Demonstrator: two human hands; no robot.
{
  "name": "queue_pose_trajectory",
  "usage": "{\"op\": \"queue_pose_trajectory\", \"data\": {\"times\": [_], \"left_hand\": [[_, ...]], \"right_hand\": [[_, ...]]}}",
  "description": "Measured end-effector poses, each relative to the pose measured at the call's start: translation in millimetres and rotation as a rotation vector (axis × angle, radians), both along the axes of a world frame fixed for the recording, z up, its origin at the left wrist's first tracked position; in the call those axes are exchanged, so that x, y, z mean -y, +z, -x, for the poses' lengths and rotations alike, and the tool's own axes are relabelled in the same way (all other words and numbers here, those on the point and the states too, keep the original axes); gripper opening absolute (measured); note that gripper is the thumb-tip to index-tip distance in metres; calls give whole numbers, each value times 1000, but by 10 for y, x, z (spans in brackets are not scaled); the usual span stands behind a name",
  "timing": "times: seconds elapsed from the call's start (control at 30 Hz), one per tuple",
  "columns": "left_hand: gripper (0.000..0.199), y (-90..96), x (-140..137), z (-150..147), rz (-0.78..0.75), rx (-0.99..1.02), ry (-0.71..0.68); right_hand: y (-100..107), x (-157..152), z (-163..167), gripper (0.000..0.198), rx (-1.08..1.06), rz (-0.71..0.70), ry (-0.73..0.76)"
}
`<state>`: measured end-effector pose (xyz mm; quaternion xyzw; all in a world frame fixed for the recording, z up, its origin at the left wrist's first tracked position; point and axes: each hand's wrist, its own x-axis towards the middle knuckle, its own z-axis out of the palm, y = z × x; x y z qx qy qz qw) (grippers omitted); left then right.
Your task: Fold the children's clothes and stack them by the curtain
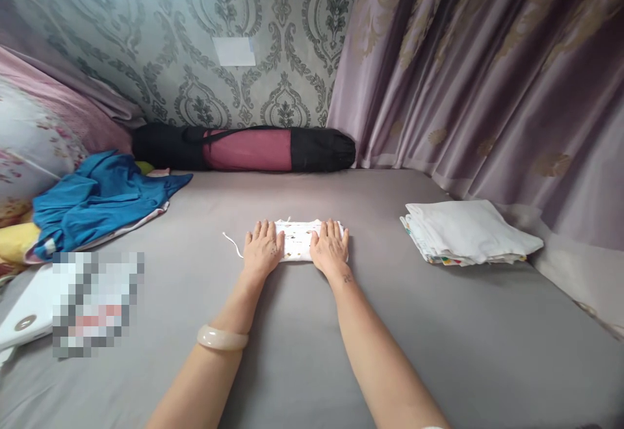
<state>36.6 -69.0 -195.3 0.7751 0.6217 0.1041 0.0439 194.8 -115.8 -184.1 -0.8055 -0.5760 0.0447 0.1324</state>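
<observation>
A small folded white cloth with a sparse print lies flat on the grey bed sheet. A thin white string trails from its left side. My left hand rests palm down on the cloth's left end, fingers stretched out and pointing away from me. On the right end lies my right hand, also flat with its fingers extended. The cloth's middle shows between my two thumbs, while both ends are partly hidden under the hands.
Stacked folded white cloths lie on the right, near the purple curtain. A long black and red bag runs along the wall. Left are a crumpled blue garment, a white device and a blurred-out item.
</observation>
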Motion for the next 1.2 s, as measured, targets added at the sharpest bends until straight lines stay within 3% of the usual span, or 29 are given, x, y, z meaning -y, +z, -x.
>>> {"op": "queue_pose_trajectory", "data": {"times": [0.8, 1.03, 1.2], "left_hand": [[49, 37, -156, 362, 108, 83, -56], [47, 14, -162, 370, 85, 90, -71], [46, 81, -82, 326, -55, 128, -124]], "right_hand": [[16, 30, -442, 58, -122, 139, -60], [50, 43, -412, 57, -120, 79, -64], [125, 36, -273, 55, -39, -67, 30]]}}
